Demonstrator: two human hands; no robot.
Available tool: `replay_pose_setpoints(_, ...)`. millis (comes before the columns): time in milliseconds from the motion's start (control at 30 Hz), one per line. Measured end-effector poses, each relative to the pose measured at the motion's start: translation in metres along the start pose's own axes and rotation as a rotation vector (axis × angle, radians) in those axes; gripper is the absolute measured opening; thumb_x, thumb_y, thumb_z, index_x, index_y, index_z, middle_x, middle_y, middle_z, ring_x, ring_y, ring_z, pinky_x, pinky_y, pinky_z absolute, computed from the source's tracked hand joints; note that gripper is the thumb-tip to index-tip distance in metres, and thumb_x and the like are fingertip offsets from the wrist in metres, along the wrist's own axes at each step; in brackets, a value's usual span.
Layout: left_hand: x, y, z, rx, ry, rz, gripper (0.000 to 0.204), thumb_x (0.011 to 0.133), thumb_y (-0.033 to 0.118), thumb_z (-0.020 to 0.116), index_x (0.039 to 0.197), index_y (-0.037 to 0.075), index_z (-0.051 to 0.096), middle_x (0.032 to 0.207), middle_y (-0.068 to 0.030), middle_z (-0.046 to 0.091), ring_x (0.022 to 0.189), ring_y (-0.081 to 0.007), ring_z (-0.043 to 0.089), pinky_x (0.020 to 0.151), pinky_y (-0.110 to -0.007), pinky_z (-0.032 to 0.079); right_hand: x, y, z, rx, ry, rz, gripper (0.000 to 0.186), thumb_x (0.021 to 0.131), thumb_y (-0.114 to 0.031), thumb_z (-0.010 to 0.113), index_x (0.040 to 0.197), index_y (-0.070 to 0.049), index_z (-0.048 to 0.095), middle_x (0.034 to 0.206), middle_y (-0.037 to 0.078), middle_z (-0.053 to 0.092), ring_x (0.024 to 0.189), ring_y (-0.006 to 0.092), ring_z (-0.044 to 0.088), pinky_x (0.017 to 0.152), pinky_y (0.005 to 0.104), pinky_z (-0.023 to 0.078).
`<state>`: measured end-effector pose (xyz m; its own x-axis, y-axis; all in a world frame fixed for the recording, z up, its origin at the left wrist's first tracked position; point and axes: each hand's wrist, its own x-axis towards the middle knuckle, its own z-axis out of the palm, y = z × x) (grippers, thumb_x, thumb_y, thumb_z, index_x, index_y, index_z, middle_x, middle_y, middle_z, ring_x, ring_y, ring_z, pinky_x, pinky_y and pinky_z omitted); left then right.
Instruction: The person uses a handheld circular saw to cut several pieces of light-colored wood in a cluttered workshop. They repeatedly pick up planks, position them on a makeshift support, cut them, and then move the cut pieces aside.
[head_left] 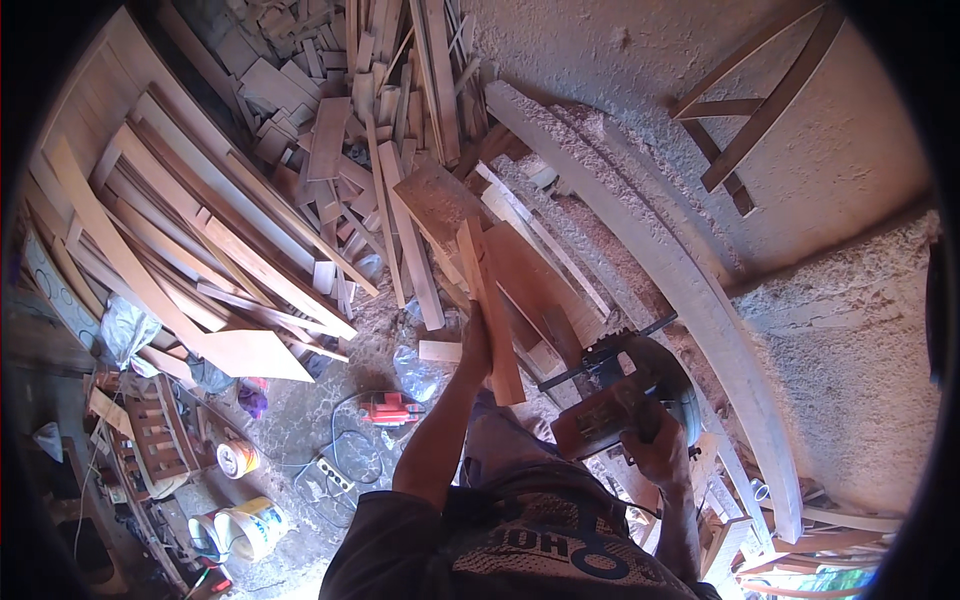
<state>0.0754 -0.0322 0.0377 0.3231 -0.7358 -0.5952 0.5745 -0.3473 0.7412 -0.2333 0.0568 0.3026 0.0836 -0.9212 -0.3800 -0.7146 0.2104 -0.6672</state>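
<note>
My left hand (476, 342) is wrapped around the lower part of a narrow reddish-brown wooden board (490, 310), which stands tilted in front of me. Most of its fingers are hidden behind the wood. At the right, my right hand (657, 447) grips the rear handle of a dark handheld circular saw (600, 415) with a rounded housing. A straight rod sticks out from both sides of the saw. Just beyond the saw lies a wide brown board (540, 285), and another brown board (437, 208) rests farther off.
Long curved wooden pieces (230, 260) are stacked at the left, with offcuts (285, 90) heaped behind. A dusty curved beam (660, 250) runs along the right. On the floor are a red power tool (392, 408), a power strip (335, 474) with cable, and buckets (255, 527).
</note>
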Motion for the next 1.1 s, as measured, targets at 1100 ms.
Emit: replay_pose_setpoints(1100, 0.057, -0.004, 0.044, -0.037, 0.009, -0.123, 0.058, 0.086, 0.027, 0.079, 0.130, -0.002, 0.054, 0.120, -0.0149, 0.065, 0.104, -0.0259, 0.066, 0.087, -0.042, 0.056, -0.023, 0.001, -0.011, 0.085, 0.018, 0.132, 0.055, 0.075, -0.015, 0.081, 0.126, -0.005, 0.064, 0.102, 0.018, 0.074, 0.095, 0.0296, 0.073, 0.082, 0.0414, 0.056)
